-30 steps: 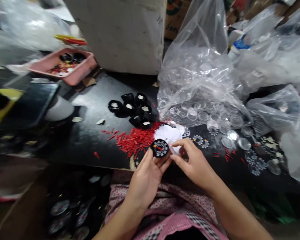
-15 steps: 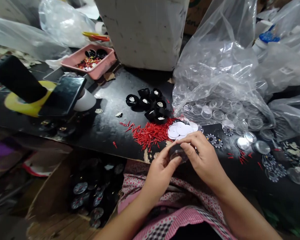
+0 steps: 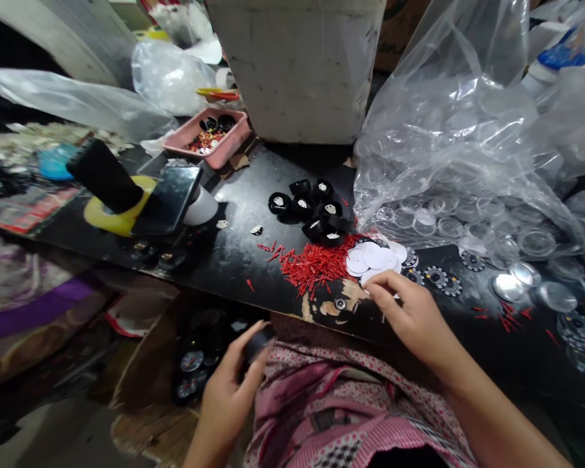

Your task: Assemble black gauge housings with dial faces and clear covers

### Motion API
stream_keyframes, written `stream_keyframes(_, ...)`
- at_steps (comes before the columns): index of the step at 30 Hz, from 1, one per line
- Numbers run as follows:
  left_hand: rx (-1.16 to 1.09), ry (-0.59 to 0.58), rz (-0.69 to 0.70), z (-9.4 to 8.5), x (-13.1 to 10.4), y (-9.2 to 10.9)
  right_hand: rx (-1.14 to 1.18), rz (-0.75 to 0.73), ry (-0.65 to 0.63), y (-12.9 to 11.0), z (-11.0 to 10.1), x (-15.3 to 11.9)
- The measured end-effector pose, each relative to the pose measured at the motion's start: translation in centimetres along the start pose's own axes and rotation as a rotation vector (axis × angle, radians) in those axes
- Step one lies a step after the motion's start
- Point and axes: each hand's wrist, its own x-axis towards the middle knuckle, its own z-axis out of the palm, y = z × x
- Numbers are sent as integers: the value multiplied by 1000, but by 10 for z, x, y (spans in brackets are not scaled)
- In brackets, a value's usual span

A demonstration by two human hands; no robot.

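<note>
My left hand [image 3: 231, 374] is low in front of the table edge, its fingers closed round a black round housing [image 3: 258, 342], slightly blurred. Beneath and beyond it, a cardboard box [image 3: 141, 370] holds several finished-looking dials [image 3: 192, 361]. My right hand [image 3: 412, 315] is over the table edge, thumb and fingertips pinched together at the near side of a pile of white discs [image 3: 377, 255]. Whatever lies between those fingertips is too small to make out. Left of the discs spreads a heap of red pointers [image 3: 312, 266]. Behind it are clustered black housings [image 3: 302, 205] with small pale plates inside.
A plastic bag [image 3: 443, 143] of clear round covers [image 3: 451, 227] lies at right, with printed black dials [image 3: 436, 277] before it. A phone [image 3: 168, 198] leans beside a yellow tape roll [image 3: 104, 218]. Behind are a pink tray [image 3: 229, 140] and a large pale box [image 3: 297, 71].
My hands have parted. The left carried the black housing down and left toward the cardboard box; the right stayed near the white discs. The view has swung left.
</note>
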Motion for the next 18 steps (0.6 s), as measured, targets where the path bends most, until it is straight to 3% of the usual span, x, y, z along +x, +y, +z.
stream_keyframes(2,243,168,141,-18,6,-13,7,16,-38,0,5,2)
stream_keyframes(4,311,221,302,-17,22,0,-11,-42,-138,-5,13,4)
stream_keyframes(6,188,155,399,-2,52,33,-50,-112,-220,-11,19,4)
stream_keyframes(8,24,42,390,20,91,70,-94,-128,-249,-13,19,2)
stream_keyframes(10,1,-3,395,38,131,100,-121,-94,-249,-9,14,-2)
stream_keyframes(13,-42,-55,386,53,170,117,-117,-33,-250,0,4,-7)
stream_keyframes(15,-84,-82,374,53,172,114,-81,1,-256,5,0,-8)
stream_keyframes(18,-209,-120,340,45,141,105,-18,43,-189,6,3,-4)
